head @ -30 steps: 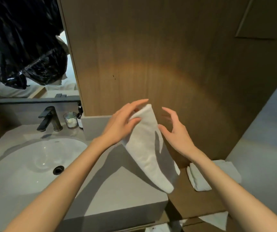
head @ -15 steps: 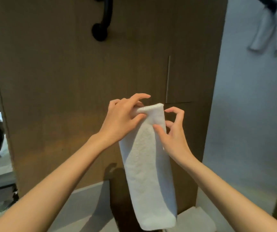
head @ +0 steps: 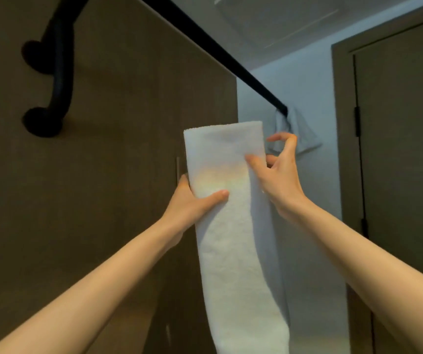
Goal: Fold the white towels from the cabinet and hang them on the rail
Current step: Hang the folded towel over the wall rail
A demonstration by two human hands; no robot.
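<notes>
The white towel (head: 233, 226) is soft terry cloth, folded into a long narrow band with a flat top fold. It hangs at the centre of the view, not touching the thin black rail (head: 213, 44) that runs from 12 toward 2 o'clock. The left hand (head: 192, 203) grips its left edge (thumb across the front). The right hand (head: 276, 175) pinches its right edge. A second towel (head: 297, 134) is draped on the rail at 2 o'clock.

Below the rail (head: 218, 49), the folded towel (head: 231, 226) sits between the left hand (head: 192, 203) and right hand (head: 279, 172); a second towel (head: 297, 134) hangs on the rail's far end.
</notes>
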